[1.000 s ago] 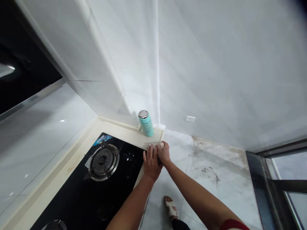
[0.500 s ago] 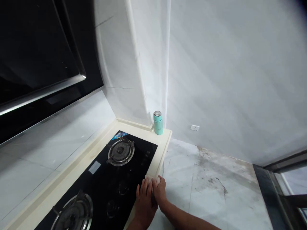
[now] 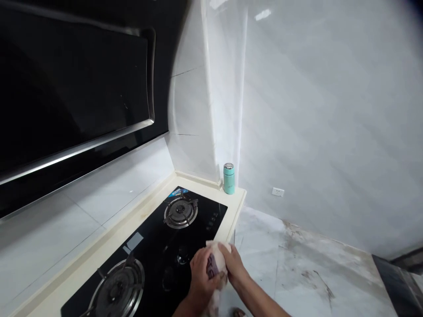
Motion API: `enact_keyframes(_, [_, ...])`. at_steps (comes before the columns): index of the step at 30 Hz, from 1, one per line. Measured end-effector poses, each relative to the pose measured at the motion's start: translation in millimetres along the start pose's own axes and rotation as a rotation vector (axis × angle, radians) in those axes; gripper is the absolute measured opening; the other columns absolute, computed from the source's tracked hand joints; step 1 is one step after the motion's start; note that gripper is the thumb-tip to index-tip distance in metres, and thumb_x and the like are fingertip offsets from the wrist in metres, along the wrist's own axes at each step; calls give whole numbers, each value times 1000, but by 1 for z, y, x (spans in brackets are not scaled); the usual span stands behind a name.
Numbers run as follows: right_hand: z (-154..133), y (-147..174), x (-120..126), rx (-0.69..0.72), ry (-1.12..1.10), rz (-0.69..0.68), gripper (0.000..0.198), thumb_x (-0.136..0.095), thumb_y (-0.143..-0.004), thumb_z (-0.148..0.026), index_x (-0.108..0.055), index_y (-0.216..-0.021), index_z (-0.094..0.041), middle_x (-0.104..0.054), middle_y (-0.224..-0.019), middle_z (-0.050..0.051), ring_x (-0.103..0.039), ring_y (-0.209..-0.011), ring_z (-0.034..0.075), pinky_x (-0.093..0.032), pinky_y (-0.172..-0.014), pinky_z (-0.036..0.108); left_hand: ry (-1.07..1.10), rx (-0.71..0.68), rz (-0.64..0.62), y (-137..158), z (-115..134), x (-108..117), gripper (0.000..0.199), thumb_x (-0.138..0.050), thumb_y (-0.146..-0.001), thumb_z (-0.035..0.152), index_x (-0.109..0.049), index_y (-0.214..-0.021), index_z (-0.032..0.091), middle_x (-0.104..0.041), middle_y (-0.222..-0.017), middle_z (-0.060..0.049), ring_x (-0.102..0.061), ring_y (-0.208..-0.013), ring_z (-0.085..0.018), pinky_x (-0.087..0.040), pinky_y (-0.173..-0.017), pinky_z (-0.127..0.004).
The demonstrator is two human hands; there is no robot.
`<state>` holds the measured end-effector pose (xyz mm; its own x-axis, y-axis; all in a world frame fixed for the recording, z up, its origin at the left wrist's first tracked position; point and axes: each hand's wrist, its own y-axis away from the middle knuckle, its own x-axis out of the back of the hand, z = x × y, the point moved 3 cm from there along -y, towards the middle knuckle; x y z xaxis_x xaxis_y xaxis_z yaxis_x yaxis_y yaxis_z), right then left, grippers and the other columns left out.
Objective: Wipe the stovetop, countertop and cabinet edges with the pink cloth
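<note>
Bunched between my two hands is a pale pinkish cloth (image 3: 220,257) with a dark printed patch, held over the front edge of the counter. My left hand (image 3: 201,273) has its fingers curled round the cloth's left side. My right hand (image 3: 234,263) grips it from the right, thumb on top. Part of the cloth hangs down below the hands. Just left of them lies the black glass gas cooktop (image 3: 172,251), with a far burner (image 3: 180,211) and a near burner (image 3: 117,286).
A mint-green flask (image 3: 228,179) stands upright at the counter's far corner. A black range hood (image 3: 82,88) overhangs the left side. The cream counter (image 3: 228,211) borders the cooktop. A wall socket (image 3: 278,192) sits low on the wall, above the stained tile floor (image 3: 297,273).
Both hands have lifted from the counter edge, bringing the cloth up, and more of it shows between them. The view has shifted, so the counter and flask appear lower and further right.
</note>
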<state>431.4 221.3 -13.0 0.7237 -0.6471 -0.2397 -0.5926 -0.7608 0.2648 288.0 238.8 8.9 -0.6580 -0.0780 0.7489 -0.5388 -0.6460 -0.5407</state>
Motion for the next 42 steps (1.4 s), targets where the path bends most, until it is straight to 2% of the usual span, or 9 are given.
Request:
enact_keyframes(4, [-75,-56,-9,255,210,-73,54,-61,-81,-58,-59,-120,-21,-71,-108,9,-68,-98,27,-57,-87,41,-12,72,150,-46,15,9,63,-53,-96,40,-37,-154,20,-52,-150,-16,-51,-137,-27,-47,-111,-46])
enact_keyframes(7, [-97,-105,-10,447,547,-90,58,-63,-79,-53,-60,-128,-23,-60,-135,13,-54,-128,32,-44,-106,49,-177,115,138,-29,-1,6,59,-50,-97,33,-39,-153,20,-55,-148,-14,-52,-136,-25,-48,-108,-43])
enact_keyframes(10, [-83,-144,-8,404,672,-54,60,-68,-74,-49,-64,-127,-21,-46,-148,20,-39,-140,43,-31,-110,65,-422,65,29,20,-25,-5,55,-56,-90,29,-52,-144,25,-62,-142,-10,-58,-129,-25,-50,-101,-38])
enact_keyframes(13, [-50,-158,-19,376,745,-84,61,-68,-74,-49,-64,-129,-22,-44,-150,21,-38,-140,45,-29,-110,67,-622,-50,-42,61,-37,-14,52,-61,-82,28,-62,-135,32,-63,-141,-5,-60,-126,-24,-48,-99,-35])
enact_keyframes(20, [8,-166,-58,516,941,-161,65,-63,-76,-35,-56,-138,-19,-35,-158,18,-19,-151,39,-16,-121,59,-715,-64,-98,70,-31,-21,44,-64,-81,39,-67,-125,35,-63,-140,-6,-56,-128,-25,-42,-104,-38])
enact_keyframes(28, [-3,-257,-90,750,1198,-273,58,-47,-86,-29,-52,-141,-10,-34,-159,20,-19,-152,33,-20,-121,53,-665,15,-113,77,-33,-24,41,-65,-82,44,-68,-122,37,-64,-139,-6,-57,-127,-25,-43,-104,-38])
enact_keyframes(34, [-23,-321,-126,756,1198,-369,50,-47,-87,-29,-60,-131,-11,-58,-133,20,-50,-125,31,-38,-108,45,-646,21,-62,92,-43,-38,38,-67,-82,50,-69,-118,37,-66,-135,-6,-60,-125,-25,-46,-103,-38])
enact_keyframes(37, [-35,-343,-142,742,1196,-368,50,-47,-89,-34,-57,-135,-14,-61,-125,18,-54,-116,30,-43,-101,43,-629,43,5,96,-44,-44,37,-66,-83,53,-69,-117,36,-66,-134,-4,-59,-124,-24,-45,-104,-37])
enact_keyframes(42, [-37,-352,-182,710,1285,-466,54,-50,-93,-47,-52,-143,-26,-52,-144,12,-50,-124,30,-40,-102,47,-598,78,-66,85,-34,-32,40,-65,-86,52,-67,-121,34,-62,-140,-6,-55,-129,-24,-41,-108,-38])
